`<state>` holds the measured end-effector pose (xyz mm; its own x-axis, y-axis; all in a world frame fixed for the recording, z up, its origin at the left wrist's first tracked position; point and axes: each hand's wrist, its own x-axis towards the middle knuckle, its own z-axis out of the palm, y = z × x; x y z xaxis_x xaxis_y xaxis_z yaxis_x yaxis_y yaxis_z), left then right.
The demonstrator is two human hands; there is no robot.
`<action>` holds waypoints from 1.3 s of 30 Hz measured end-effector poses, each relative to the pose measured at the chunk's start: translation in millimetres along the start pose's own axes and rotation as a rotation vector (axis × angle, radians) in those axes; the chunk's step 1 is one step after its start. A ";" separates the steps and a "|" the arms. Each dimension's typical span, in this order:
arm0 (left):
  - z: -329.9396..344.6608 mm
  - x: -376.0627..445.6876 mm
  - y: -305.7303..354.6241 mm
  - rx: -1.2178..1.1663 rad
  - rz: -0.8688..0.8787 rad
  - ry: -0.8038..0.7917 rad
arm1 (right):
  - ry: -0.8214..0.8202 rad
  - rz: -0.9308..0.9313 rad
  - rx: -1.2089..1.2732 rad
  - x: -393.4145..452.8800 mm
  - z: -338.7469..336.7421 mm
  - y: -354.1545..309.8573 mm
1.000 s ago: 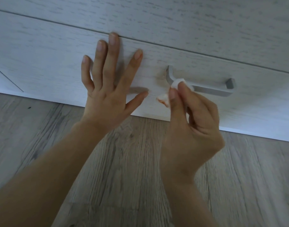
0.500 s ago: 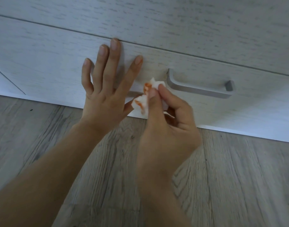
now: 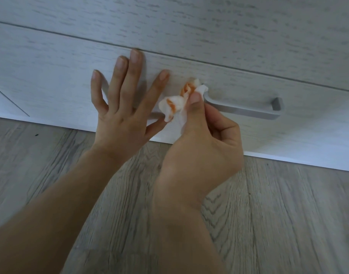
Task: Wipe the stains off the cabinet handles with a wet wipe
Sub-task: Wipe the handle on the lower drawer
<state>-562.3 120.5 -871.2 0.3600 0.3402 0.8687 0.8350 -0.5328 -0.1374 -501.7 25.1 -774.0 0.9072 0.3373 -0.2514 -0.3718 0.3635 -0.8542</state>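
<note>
A grey bar handle [image 3: 246,110] runs across the lowest drawer front [image 3: 51,72] of a pale wood-grain cabinet. My right hand [image 3: 205,139] pinches a crumpled white wet wipe [image 3: 177,103] smeared with orange, and presses it against the handle's left end. The wipe hides that end of the handle. My left hand [image 3: 122,113] lies flat on the drawer front just left of the wipe, fingers spread, its thumb tip close to the wipe.
Another drawer front [image 3: 209,24] sits above, split off by a thin seam. Grey wood-look floor [image 3: 288,214] stretches below the cabinet's bottom edge. A diagonal panel seam [image 3: 9,99] shows at the far left.
My right hand drew the wipe left off the handle, showing its orange stains, then brought it back to the handle's left end. My left hand stayed pressed on the drawer front.
</note>
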 end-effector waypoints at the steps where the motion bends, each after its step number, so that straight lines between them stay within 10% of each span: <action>1: -1.0 0.4 -0.1 -0.001 -0.006 -0.010 | -0.001 -0.002 -0.009 0.9 -2.1 -0.4; 23: -11.0 9.6 15.8 0.009 0.018 -0.010 | 0.082 -0.266 -0.153 56.5 -52.4 -39.5; 39: -20.3 37.7 16.6 0.009 0.030 -0.039 | -0.239 0.062 -0.112 90.5 -58.5 -68.1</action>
<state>-543.3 108.7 -831.1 0.4006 0.3541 0.8451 0.8271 -0.5365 -0.1673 -382.8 -20.0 -765.3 0.8062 0.5563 -0.2013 -0.3892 0.2423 -0.8887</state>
